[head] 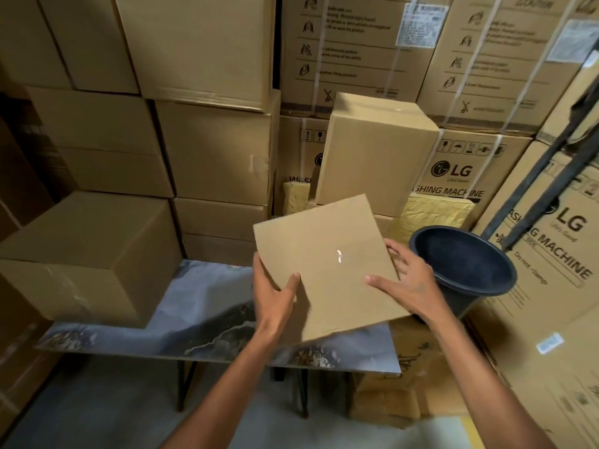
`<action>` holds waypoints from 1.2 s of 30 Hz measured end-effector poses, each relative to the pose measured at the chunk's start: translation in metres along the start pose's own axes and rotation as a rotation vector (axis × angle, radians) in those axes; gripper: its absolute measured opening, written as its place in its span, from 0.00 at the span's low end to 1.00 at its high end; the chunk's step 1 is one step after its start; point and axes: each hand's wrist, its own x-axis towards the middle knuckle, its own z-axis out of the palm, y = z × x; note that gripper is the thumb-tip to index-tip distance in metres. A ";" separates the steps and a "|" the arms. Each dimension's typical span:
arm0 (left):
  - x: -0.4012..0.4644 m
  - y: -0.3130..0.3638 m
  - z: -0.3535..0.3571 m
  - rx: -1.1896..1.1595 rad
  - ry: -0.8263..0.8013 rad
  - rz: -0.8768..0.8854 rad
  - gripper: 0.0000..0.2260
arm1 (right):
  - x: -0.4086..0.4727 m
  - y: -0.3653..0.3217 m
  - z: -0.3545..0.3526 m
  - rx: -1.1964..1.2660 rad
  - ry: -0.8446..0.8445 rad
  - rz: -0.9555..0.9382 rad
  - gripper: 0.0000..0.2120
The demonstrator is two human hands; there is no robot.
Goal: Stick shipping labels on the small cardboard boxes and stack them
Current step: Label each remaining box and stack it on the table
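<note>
Hands on the box, both of them, centre of the frame. The small cardboard box [327, 267] is held tilted above the right end of the marbled table [181, 315], its broad plain face turned up toward the camera, a streak of glare on that face, perhaps off clear tape, though that is hard to tell. The left hand [274, 296] grips the lower left edge, thumb laid flat on the top face and the other fingers hidden beneath. The right hand [405, 277] clamps the right edge, thumb pressed on the face and fingers curled around the side.

Lower left of the frame, a larger brown carton [87, 254] sits on the left end of the table. Behind the held box, upper centre, a tall sealed carton [376, 150] stands on a low stack, with yellow wrapped parcels [434, 215] just beside its base. To the right of the right hand is a dark round bucket [463, 257], open mouth facing up. Printed washing machine cartons [466, 176] fill the right side and the back, and plain brown cartons [210, 150] are piled up the left.
</note>
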 end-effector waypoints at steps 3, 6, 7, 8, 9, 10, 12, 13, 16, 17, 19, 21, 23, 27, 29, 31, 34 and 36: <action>0.008 0.004 -0.012 0.172 0.055 0.090 0.48 | -0.014 0.016 0.025 0.068 0.030 0.026 0.49; 0.006 -0.001 -0.023 0.329 0.034 0.177 0.53 | -0.025 0.037 0.054 -0.034 0.056 0.103 0.55; 0.003 -0.005 -0.024 0.368 0.012 0.202 0.54 | -0.029 0.043 0.063 -0.084 0.075 0.118 0.57; 0.000 -0.008 -0.025 0.408 0.000 0.229 0.54 | -0.034 0.044 0.071 -0.123 0.090 0.133 0.59; -0.004 -0.011 -0.025 0.442 -0.001 0.255 0.54 | -0.037 0.046 0.077 -0.143 0.101 0.141 0.61; -0.008 -0.014 -0.025 0.463 0.001 0.274 0.54 | -0.039 0.043 0.082 -0.151 0.111 0.139 0.62; -0.017 -0.019 -0.026 0.462 -0.011 0.304 0.54 | -0.038 0.039 0.091 -0.163 0.169 0.089 0.63; -0.022 -0.021 -0.027 0.449 -0.023 0.317 0.54 | -0.036 0.036 0.093 -0.184 0.214 0.039 0.63; -0.036 -0.032 -0.032 0.429 -0.045 0.347 0.53 | -0.022 0.018 0.090 -0.279 0.366 -0.135 0.60; -0.040 -0.037 -0.034 0.427 -0.048 0.345 0.54 | -0.017 0.012 0.088 -0.313 0.404 -0.177 0.59; -0.047 -0.050 -0.040 0.437 -0.052 0.329 0.56 | -0.011 -0.001 0.082 -0.396 0.415 -0.216 0.59; -0.054 -0.059 -0.044 0.464 -0.050 0.303 0.59 | -0.009 -0.003 0.080 -0.463 0.334 -0.212 0.54; -0.059 -0.065 -0.048 0.464 -0.059 0.265 0.59 | -0.015 0.006 0.084 -0.534 0.256 -0.200 0.47; -0.058 -0.071 -0.054 0.401 -0.120 0.139 0.53 | -0.030 0.042 0.101 -0.594 0.157 -0.193 0.41; -0.057 -0.069 -0.055 0.349 -0.137 0.135 0.47 | -0.034 0.055 0.105 -0.609 0.130 -0.209 0.41; -0.056 -0.059 -0.050 0.296 -0.114 0.140 0.44 | -0.035 0.057 0.104 -0.606 0.125 -0.220 0.42; -0.050 -0.028 -0.038 0.295 -0.029 0.184 0.39 | -0.028 0.046 0.095 -0.476 0.140 -0.183 0.43; -0.039 -0.010 -0.030 0.417 -0.004 0.236 0.34 | -0.022 0.040 0.087 -0.387 0.189 -0.121 0.46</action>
